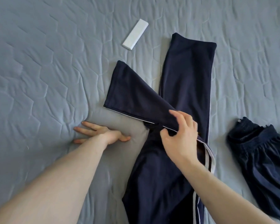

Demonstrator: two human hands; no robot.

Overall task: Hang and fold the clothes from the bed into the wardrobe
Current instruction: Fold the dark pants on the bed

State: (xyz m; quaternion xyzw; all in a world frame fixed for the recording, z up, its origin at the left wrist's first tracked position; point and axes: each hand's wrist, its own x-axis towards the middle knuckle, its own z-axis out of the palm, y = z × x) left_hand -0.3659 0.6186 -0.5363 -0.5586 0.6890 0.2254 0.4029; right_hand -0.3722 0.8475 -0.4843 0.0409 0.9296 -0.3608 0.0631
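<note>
Navy track trousers (pixel 186 75) with white side stripes lie lengthwise on the grey-blue quilted bed (pixel 39 70). One leg runs straight up the bed; the other crosses over it and slants toward the upper left. My right hand (pixel 179 135) pinches this slanted leg at the crossing, thumb under the striped edge and fingers on top. My left hand (pixel 100 133) presses flat on the bedcover just left of the trousers, fingers spread, holding nothing.
A white rectangular remote-like block (pixel 135 36) lies on the bed above the trousers. A second crumpled navy garment (pixel 262 162) with an elastic waistband sits at the right edge. Bare quilt stretches to the left and upper right.
</note>
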